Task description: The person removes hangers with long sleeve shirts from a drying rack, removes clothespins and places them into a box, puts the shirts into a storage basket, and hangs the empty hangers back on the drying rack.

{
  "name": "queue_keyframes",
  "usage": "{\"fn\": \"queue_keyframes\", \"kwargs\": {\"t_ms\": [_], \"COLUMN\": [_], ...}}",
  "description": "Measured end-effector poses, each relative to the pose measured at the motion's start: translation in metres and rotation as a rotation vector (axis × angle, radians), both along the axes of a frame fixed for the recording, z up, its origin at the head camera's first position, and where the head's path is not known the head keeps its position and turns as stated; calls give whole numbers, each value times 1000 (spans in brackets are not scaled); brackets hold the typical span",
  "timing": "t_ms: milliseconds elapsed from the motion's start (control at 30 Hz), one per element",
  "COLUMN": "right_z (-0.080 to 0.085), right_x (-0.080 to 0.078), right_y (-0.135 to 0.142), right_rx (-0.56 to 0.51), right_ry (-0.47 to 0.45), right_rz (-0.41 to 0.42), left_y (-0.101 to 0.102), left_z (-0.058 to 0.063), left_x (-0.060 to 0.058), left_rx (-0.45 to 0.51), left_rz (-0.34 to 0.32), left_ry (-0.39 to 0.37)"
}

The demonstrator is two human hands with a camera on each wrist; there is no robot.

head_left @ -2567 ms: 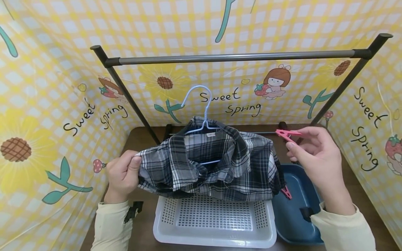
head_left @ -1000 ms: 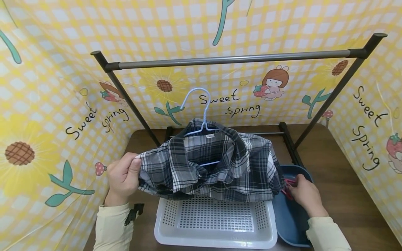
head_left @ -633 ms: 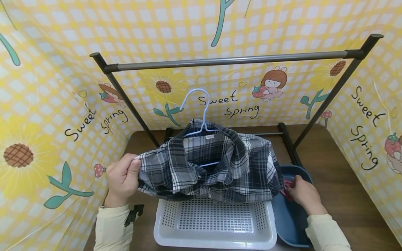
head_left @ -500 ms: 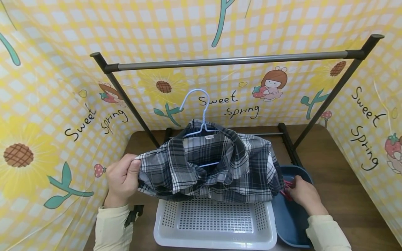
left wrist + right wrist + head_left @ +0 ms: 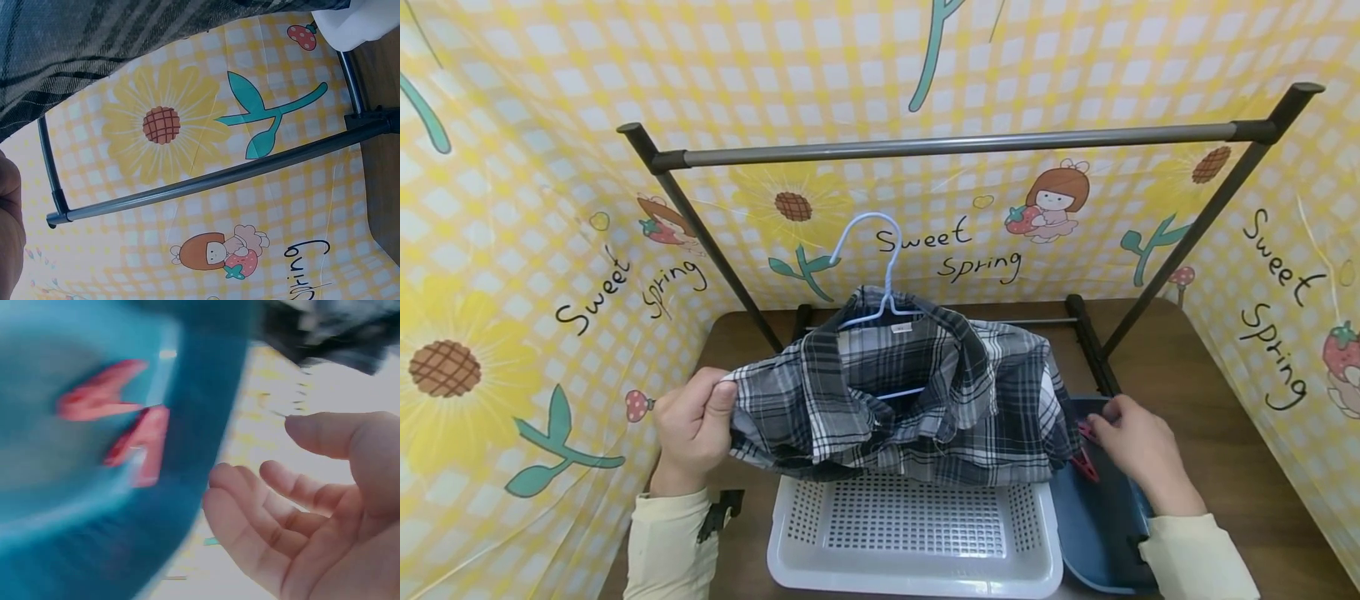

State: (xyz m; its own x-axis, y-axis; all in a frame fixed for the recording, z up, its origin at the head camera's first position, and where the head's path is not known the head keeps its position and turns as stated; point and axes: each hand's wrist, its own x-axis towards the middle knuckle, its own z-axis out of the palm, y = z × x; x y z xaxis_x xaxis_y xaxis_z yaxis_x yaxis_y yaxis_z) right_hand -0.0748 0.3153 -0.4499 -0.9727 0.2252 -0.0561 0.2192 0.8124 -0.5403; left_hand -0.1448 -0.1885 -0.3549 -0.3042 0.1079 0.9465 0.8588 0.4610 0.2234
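My left hand (image 5: 692, 421) grips the left shoulder of a black, grey and white plaid shirt (image 5: 842, 429), holding it over the white basket. A pale blue hanger (image 5: 889, 275) sits inside the shirt, its hook standing up out of the collar. At the right, my right hand (image 5: 1138, 446) is at the blue basin (image 5: 1101, 542), near the shirt's right sleeve. The right wrist view shows this hand's fingers (image 5: 234, 528) spread apart with nothing between them. Two pink clothespins, one clothespin (image 5: 94, 400) beside another clothespin (image 5: 153, 440), lie in the basin.
Behind the shirt stands a dark metal rack with a horizontal rail (image 5: 955, 147). The white perforated basket (image 5: 917, 579) is below the shirt, left of the basin. All rest on a brown table (image 5: 1240, 417), with a yellow checked cloth (image 5: 820, 67) around it.
My right hand first pinched a pink clothespin in the air, then lowered it into the basin. Now it has let go and shifted slightly up. The left hand and shirt have stayed put.
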Motion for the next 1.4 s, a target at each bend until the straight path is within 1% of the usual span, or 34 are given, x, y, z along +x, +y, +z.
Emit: {"fn": "queue_keyframes", "kwargs": {"t_ms": [133,233,300,367,500,567,633,700,767,833,933,1000,1067,1167,1300,1400], "right_z": [31,55,68,80,97,102,105,106,107,107,106,105,104,104,104,105], "right_x": [2,2,0,-4,-15,-20,-25,-28,-29,-30,-30,-31,-31,-31,-31,-31], "right_y": [-11,-19,-24,-30,-45,-53,-60,-65,-70,-72,-74,-73,-71,-69,-67,-67], "right_rx": [-19,-40,-51,-60,-73,-77,-81,-86,-96,-112,-148,-176,-204,-242,-284,-303], "right_ry": [168,291,369,441,541,563,569,577,591,639,745,818,865,883,858,861], "right_rz": [9,52,107,179,322,371,401,412,402,385,390,421,470,536,617,673], "left_y": [0,0,0,0,0,1,3,4,4,3,2,2,2,2,3,3], "left_z": [0,-1,-1,-1,-2,-2,-2,-2,-2,-3,-4,-5,-5,-6,-7,-7], "left_x": [0,0,0,0,0,0,1,1,1,0,-1,-2,-3,-4,-6,-7], "left_rx": [3,7,10,13,26,43,67,88,102,109,117,124,129,135,124,109], "left_rz": [2,-2,-4,-1,13,14,11,10,0,-3,-10,-15,-21,-35,-56,-74], "left_ry": [-11,-13,-9,-5,5,15,25,34,36,31,20,15,13,15,25,23]}}
